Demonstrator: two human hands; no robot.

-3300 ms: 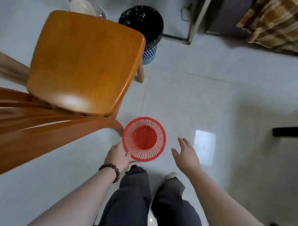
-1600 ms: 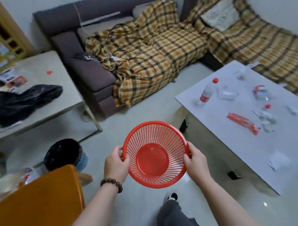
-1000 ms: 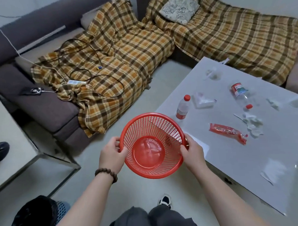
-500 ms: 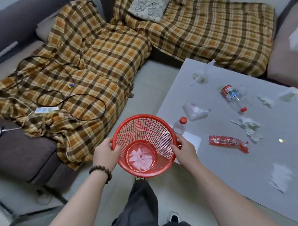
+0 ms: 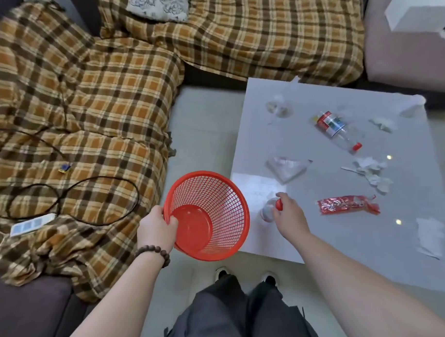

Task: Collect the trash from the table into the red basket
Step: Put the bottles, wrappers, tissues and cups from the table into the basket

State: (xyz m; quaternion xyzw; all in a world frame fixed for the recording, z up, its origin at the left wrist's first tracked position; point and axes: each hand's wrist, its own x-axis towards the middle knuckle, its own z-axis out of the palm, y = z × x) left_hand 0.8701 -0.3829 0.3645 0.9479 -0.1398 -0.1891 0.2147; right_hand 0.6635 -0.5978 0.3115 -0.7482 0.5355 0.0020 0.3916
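Observation:
My left hand grips the rim of the red mesh basket, held tilted at the near left corner of the grey table. My right hand closes around a small clear bottle with a red cap standing on the table. Further out lie a red wrapper, a clear plastic bag, a larger labelled bottle on its side, torn white paper scraps and a white sheet.
A sofa with a plaid blanket wraps round the left and far sides; a black cable and power strip lie on it. A white box sits at the far right. My legs and shoes stand on the pale floor.
I have stepped up to the table. My right hand let go of the basket rim and reached to the small bottle; the left hand alone holds the basket, now tilted.

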